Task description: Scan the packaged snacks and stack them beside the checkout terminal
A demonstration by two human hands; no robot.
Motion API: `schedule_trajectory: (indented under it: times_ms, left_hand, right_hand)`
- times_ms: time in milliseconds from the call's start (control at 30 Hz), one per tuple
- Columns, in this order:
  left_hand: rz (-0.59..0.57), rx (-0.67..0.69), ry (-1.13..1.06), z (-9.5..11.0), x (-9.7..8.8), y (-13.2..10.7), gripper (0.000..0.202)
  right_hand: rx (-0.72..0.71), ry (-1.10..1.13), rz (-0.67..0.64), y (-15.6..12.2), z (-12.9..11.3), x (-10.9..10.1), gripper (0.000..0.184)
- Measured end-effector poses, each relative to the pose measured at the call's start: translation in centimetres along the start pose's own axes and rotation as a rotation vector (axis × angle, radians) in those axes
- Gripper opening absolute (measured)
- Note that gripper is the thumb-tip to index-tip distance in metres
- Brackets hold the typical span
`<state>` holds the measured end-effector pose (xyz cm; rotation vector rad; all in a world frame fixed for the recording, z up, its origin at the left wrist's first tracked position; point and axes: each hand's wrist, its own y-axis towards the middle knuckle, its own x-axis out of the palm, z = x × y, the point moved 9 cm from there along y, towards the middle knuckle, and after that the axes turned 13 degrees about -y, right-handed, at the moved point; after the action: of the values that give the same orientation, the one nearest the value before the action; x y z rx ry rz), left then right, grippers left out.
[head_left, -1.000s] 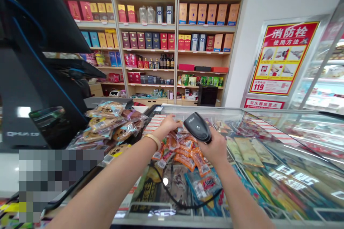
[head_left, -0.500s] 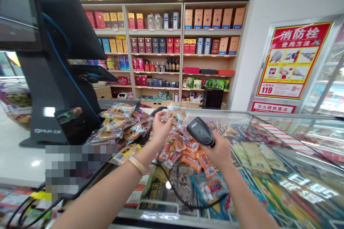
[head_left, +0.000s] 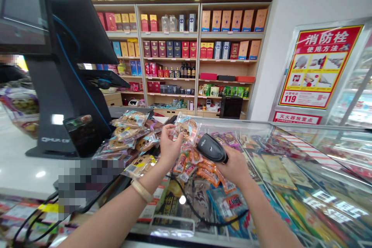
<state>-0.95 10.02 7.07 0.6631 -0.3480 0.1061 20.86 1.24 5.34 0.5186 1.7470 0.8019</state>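
Note:
Between the fingers of my left hand (head_left: pixel 171 145) is a round cookie in a clear wrapper (head_left: pixel 187 128), held up above the freezer glass. My right hand (head_left: pixel 235 164) is closed around the handle of a black barcode scanner (head_left: pixel 210 148), whose head points left, close beside the cookie. Below both hands lie several small orange snack packets (head_left: pixel 207 170) on the glass. Left of my left hand is a pile of similar wrapped cookies (head_left: pixel 130 131); one wrapped cookie with a yellow label (head_left: pixel 142 164) lies near my wrist. The scanner's black cable (head_left: pixel 200 219) loops below.
A black point-of-sale terminal (head_left: pixel 69 81) stands at the left on a white counter (head_left: pixel 17 170). The glass-topped freezer (head_left: pixel 290 186) stretches right, with packaged ice pops inside. Shelves of boxed bottles (head_left: pixel 168 48) line the back wall. A red-and-yellow poster (head_left: pixel 321 66) hangs at right.
The scanner has shifted slightly left, nearer the wrapped cookie. My left hand has moved a little left, and the cookie is tilted more upright. The whole view has shifted slightly.

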Motion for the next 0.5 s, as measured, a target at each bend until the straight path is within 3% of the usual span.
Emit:
schedule_trajectory:
  times_ms: [167, 300, 400, 500]
  left_hand:
    - [0.016, -0.02, 0.017, -0.4, -0.5, 0.0, 0.035]
    - [0.049, -0.051, 0.019, -0.5, -1.8, -0.2, 0.037]
    - [0.044, -0.112, -0.038, 0.3, -3.8, -0.5, 0.042]
    - [0.055, -0.157, -0.062, 2.4, -7.1, -0.4, 0.048]
  right_hand:
    - [0.008, -0.018, -0.002, 0.0, 0.0, 0.1, 0.026]
    - [-0.016, -0.064, 0.018, -0.2, 0.4, 0.3, 0.03]
    - [-0.058, -0.084, 0.016, -0.3, 0.5, 0.7, 0.032]
    - [-0.045, -0.098, 0.025, -0.4, 0.6, 0.7, 0.028]
